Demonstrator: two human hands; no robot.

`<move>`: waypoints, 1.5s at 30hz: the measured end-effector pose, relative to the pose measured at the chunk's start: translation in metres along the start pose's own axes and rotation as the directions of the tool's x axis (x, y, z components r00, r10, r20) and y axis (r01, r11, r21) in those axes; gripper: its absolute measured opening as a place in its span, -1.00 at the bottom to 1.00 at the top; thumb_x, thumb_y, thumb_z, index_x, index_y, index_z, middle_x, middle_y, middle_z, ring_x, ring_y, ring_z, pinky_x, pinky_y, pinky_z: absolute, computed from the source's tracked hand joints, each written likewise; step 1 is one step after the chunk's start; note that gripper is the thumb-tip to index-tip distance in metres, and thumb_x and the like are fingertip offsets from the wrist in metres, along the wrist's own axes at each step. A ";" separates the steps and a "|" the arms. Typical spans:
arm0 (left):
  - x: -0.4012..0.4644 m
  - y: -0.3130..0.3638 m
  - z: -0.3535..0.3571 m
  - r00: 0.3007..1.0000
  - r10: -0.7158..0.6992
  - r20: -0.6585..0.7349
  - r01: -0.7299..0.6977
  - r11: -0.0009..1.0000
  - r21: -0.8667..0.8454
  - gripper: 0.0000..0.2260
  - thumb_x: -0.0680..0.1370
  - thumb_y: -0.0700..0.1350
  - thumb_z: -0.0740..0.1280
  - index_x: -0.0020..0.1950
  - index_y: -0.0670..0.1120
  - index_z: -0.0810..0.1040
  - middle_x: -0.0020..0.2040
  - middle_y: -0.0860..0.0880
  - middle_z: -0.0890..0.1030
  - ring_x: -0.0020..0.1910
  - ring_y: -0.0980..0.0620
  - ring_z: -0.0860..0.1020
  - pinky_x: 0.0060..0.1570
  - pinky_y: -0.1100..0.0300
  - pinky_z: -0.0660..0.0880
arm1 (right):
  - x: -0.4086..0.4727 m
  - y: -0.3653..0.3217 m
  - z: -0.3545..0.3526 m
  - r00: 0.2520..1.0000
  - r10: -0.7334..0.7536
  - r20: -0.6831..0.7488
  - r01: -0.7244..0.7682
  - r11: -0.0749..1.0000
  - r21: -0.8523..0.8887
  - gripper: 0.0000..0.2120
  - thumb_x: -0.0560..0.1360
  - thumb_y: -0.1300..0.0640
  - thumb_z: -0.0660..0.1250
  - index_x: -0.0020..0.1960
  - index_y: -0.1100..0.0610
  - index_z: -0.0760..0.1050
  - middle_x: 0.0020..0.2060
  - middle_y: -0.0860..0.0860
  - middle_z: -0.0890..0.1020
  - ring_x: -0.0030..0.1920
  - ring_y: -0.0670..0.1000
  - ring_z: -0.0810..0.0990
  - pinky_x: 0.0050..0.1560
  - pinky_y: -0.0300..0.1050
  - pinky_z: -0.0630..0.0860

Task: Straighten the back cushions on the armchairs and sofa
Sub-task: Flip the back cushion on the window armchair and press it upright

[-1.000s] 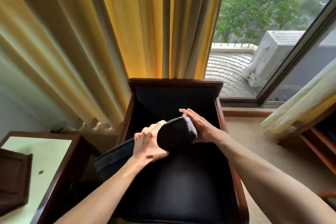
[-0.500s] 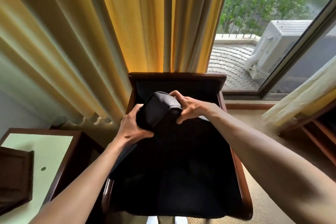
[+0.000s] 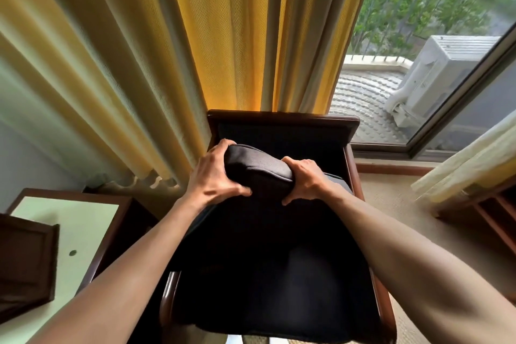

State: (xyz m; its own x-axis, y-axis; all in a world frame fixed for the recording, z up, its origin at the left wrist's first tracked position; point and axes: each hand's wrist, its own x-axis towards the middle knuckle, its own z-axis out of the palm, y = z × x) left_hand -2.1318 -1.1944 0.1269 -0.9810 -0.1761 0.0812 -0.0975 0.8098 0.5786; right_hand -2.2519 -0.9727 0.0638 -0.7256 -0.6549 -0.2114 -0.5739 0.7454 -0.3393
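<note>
A dark grey back cushion [image 3: 259, 165] stands on the seat of a dark wooden armchair [image 3: 282, 117], its top edge a little in front of the chair's backrest. My left hand [image 3: 215, 176] grips the cushion's top left corner, fingers over the top and thumb on the front. My right hand [image 3: 304, 180] grips the top right end, fingers curled over the edge. The cushion's lower part merges with the black seat [image 3: 273, 282] in shadow.
Yellow curtains [image 3: 223, 36] hang right behind the chair. A side table [image 3: 75, 229] with a dark wooden tray [image 3: 25, 262] stands at the left. A window [image 3: 435, 45] is at the back right, and wooden furniture [image 3: 491, 212] sits at the right on beige carpet.
Both hands have lifted the cushion from lying across the left armrest and turned it upright, carrying it back toward the backrest. The hands now sit wider apart on its top edge.
</note>
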 end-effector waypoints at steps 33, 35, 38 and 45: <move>0.037 -0.055 0.102 0.857 -0.089 0.508 -0.309 0.699 0.645 -0.03 0.20 0.14 0.60 0.47 -0.05 0.18 0.36 -0.02 0.33 0.37 -0.12 0.35 0.31 -0.44 0.23 | -0.061 0.043 0.090 0.969 0.246 -0.022 -0.247 0.961 -0.124 -0.02 0.16 -0.40 0.39 0.45 -0.04 0.19 0.23 -0.05 0.44 0.22 0.05 0.43 0.24 0.09 0.32; 0.037 -0.066 0.109 0.871 -0.073 0.485 -0.282 0.735 0.617 -0.03 0.20 0.12 0.61 0.47 -0.05 0.18 0.35 -0.02 0.33 0.37 -0.12 0.33 0.29 -0.43 0.25 | -0.062 0.052 0.093 0.966 0.255 -0.030 -0.257 0.951 -0.173 -0.01 0.13 -0.42 0.38 0.44 -0.05 0.18 0.23 -0.05 0.44 0.22 0.06 0.42 0.26 0.10 0.31; 0.043 -0.064 0.116 0.874 -0.057 0.482 -0.296 0.725 0.622 0.00 0.18 0.16 0.61 0.46 -0.08 0.18 0.34 -0.03 0.33 0.38 -0.11 0.33 0.31 -0.45 0.19 | -0.054 0.059 0.087 0.962 0.272 0.010 -0.264 0.942 -0.205 0.06 0.10 -0.42 0.41 0.46 -0.02 0.15 0.25 -0.02 0.42 0.23 0.08 0.42 0.26 0.15 0.32; 0.061 -0.067 0.143 0.852 0.014 0.524 -0.355 0.750 0.558 0.08 0.15 0.09 0.63 0.53 -0.02 0.10 0.34 0.01 0.36 0.40 -0.02 0.32 0.47 -0.25 0.08 | -0.026 0.073 0.078 0.965 0.252 0.072 -0.226 0.938 -0.262 -0.06 0.07 -0.27 0.53 0.32 0.03 0.24 0.13 -0.01 0.51 0.13 0.09 0.50 0.10 0.18 0.41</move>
State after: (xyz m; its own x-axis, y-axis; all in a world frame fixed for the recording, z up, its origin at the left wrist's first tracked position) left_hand -2.2086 -1.1796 -0.0230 -0.9248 0.1543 -0.3478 0.1819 0.9821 -0.0480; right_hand -2.2449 -0.9113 -0.0270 -0.8175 -0.4531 -0.3556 -0.4744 0.8798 -0.0302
